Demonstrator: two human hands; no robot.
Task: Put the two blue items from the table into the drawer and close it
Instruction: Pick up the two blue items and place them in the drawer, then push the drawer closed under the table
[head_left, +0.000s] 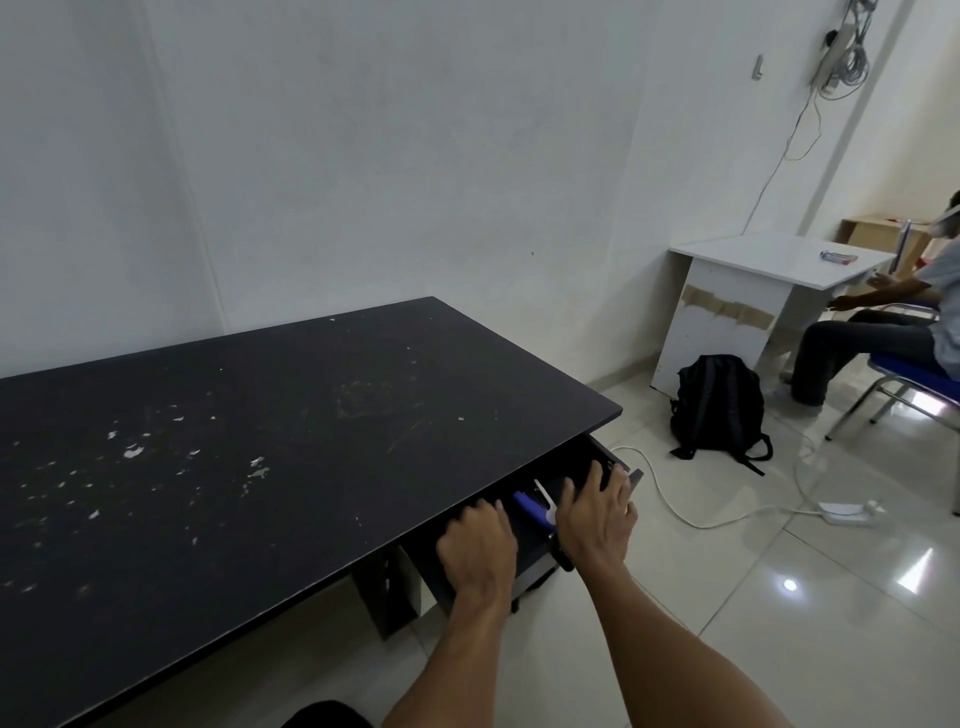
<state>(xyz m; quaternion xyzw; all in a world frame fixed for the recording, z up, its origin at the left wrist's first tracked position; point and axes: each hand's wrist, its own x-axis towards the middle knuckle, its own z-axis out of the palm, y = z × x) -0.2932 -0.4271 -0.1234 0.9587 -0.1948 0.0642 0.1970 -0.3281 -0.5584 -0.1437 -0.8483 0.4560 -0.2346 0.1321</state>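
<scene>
A dark drawer (605, 457) stands pulled out from under the near right edge of the black table (260, 441). Inside it, between my two hands, lies a blue item with a white part (531, 506); whether a second blue item lies there I cannot tell. My left hand (480, 551) rests over the drawer's left part with its fingers curled downward. My right hand (597, 514) lies flat over the drawer's right part, fingers spread toward the far end. Neither hand visibly grips anything.
A black backpack (719, 408) sits on the tiled floor right of the table. A white cable and power strip (847, 512) trail across the floor. A white desk (769, 270) and a seated person (883, 332) on a blue chair are at far right.
</scene>
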